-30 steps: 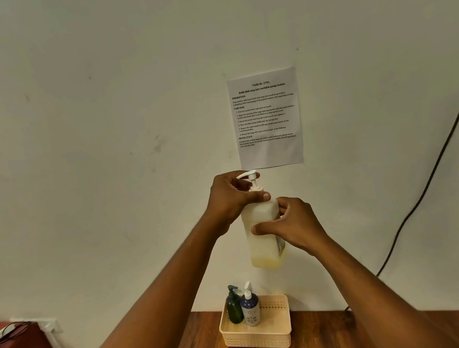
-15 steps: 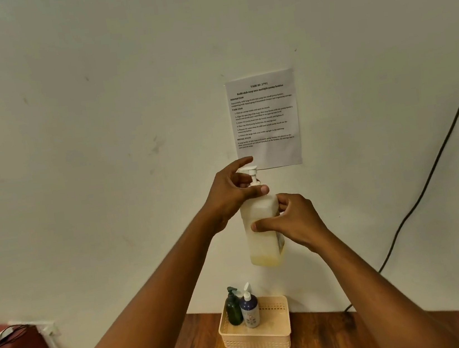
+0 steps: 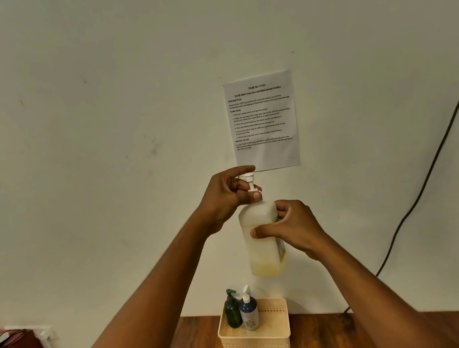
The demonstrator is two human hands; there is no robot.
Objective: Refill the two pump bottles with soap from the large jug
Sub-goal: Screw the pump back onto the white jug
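This looks like a test room, not a home. A printed task sheet [image 3: 263, 122] is stuck on the bare white wall [image 3: 96, 103]. A small wooden table [image 3: 332, 341] stands below it.

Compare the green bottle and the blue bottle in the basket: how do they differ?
The green bottle is dark green all over with a dark pump; the blue bottle is blue with a pale label and a white pump. The green bottle stands left of the blue bottle, and its pump top sits lower. Both stand upright, pumps fitted, side by side in the left end of the basket.
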